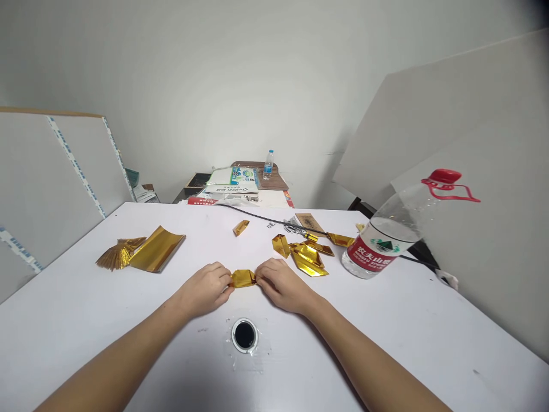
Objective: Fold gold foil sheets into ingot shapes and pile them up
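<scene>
A small folded piece of gold foil paper (243, 278) lies on the white table between my hands. My left hand (210, 288) pinches its left end, while the fingers of my right hand (281, 284) are closed on the right end. Just beyond my right hand, several folded gold paper pieces (309, 258) lie in a loose heap. One more small folded gold piece (241, 228) sits farther back. To the left is a stack of flat gold foil sheets (158, 250) beside a fanned-out bundle of gold paper (121, 253).
A large water bottle (375, 246) with a red handle stands tilted-looking at the right. A black cable (261, 217) crosses the back, near a yellow-handled tool (310, 236). A round black-centred fitting (245, 336) is taped at the front. Behind stands a small bottle (268, 165).
</scene>
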### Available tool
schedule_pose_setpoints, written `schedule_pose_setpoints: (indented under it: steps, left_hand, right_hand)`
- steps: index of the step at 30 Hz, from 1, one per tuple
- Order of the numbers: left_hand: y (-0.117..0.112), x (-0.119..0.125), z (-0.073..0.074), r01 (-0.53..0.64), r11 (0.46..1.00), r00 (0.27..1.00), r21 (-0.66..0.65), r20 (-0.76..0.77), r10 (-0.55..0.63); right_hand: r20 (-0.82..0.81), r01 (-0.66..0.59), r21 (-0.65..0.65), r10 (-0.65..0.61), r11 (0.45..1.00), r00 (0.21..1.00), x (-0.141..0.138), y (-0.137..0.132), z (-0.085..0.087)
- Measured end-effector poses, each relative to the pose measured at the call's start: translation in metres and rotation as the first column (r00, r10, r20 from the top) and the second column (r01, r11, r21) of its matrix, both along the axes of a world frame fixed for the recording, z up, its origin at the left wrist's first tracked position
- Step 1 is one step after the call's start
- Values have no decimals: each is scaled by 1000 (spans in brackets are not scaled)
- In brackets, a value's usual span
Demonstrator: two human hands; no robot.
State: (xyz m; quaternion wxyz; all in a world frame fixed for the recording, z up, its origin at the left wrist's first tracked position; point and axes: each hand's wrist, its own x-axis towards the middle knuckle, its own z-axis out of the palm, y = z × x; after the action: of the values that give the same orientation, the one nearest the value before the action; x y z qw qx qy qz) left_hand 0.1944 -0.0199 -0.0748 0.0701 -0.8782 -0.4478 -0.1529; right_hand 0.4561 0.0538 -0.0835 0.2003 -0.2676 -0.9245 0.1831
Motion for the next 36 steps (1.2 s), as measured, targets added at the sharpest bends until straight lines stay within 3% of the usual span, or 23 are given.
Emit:
schedule_pose_setpoints:
  steps: [7,15,19,23,30,36]
  left_hand:
    - [8,0,-11,-33,996,999,79,-10,33]
    - [3,0,-2,-71,995,997,-77,36,74]
    - [-2,-3,6,-42,987,998,-157,31,47]
    - [-3,-1,5,-57,989,998,-137,23,61]
    - [-1,5,-7,-188,965,952,-184,209,226]
    - [-4,6,-8,-164,963,952,-215,221,211]
  right_hand:
    - [-47,-6,-52,3,999,999,2,1,1]
    - [-132,47,-106,-61,993,989,-1,6,-7]
    - [-143,5,-43,-11,999,990,-1,5,-9]
    - [-141,-29,25,33,999,989,-2,3,-10]
    - [-142,89,-100,-103,991,985,-4,0,-7]
    - [-91,127,-114,-137,985,986,-5,-3,-5]
